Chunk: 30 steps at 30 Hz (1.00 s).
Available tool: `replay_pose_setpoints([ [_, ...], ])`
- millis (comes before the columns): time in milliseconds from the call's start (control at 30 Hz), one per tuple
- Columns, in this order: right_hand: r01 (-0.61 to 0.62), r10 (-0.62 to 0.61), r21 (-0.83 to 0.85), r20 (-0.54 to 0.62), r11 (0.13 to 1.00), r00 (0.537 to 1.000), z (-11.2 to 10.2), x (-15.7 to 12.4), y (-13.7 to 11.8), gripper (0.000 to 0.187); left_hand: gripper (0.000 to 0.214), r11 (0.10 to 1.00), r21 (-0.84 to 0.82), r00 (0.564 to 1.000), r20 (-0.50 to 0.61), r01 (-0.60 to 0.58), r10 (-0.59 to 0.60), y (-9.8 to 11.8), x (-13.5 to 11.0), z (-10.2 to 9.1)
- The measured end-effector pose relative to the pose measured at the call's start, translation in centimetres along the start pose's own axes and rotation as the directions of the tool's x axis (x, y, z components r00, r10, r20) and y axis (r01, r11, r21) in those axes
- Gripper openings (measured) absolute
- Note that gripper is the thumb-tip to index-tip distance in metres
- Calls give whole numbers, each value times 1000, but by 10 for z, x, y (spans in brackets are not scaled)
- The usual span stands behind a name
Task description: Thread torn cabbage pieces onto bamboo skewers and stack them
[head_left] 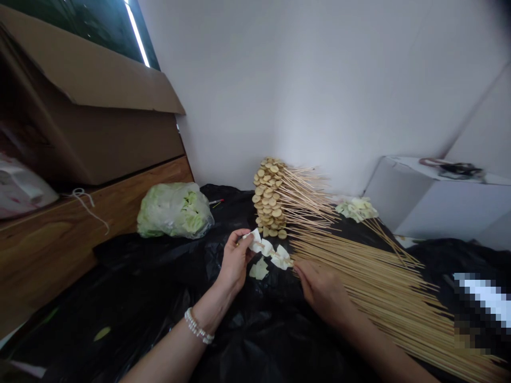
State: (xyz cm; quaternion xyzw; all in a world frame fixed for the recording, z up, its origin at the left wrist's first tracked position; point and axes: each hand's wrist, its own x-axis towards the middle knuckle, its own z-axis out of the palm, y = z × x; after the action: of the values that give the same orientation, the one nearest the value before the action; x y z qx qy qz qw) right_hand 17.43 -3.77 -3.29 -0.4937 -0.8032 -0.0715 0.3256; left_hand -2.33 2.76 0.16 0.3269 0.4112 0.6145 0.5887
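My right hand (321,284) is closed on the near end of a thin skewer, most of which its fingers hide. Several white leaf pieces (280,257), which look like cabbage, are threaded along it. At the skewer's far end, my left hand (236,256) pinches one more white piece (254,242). A pale green leaf piece (259,269) lies just below on black plastic sheeting (259,324). Beyond my hands stands a stack of skewered round slices (271,194), possibly potato, their sticks pointing right.
Many bare skewers (383,287) lie in a wide spread to the right. Finished-looking leaf skewers (357,209) rest behind them. A clear bag of cabbage leaves (173,210) sits at the left, near a cardboard box (99,133) on a wooden ledge (123,199). A white wall (299,80) closes the back.
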Motion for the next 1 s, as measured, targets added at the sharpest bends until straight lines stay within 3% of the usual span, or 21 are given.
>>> replay_pose_setpoints([
  [133, -5, 5, 16, -3, 1000, 1000, 1, 0, 1, 29, 39, 999, -1, 999, 14, -32, 32, -1, 0, 0],
  [667, -16, 21, 69, -69, 997, 997, 1, 2, 0, 26, 41, 999, -47, 997, 77, 27, -23, -4, 1, -1],
  [1000, -39, 41, 71, -30, 997, 999, 6, -1, 0, 25, 42, 998, -21, 995, 71, 67, -65, -10, -4, 3],
])
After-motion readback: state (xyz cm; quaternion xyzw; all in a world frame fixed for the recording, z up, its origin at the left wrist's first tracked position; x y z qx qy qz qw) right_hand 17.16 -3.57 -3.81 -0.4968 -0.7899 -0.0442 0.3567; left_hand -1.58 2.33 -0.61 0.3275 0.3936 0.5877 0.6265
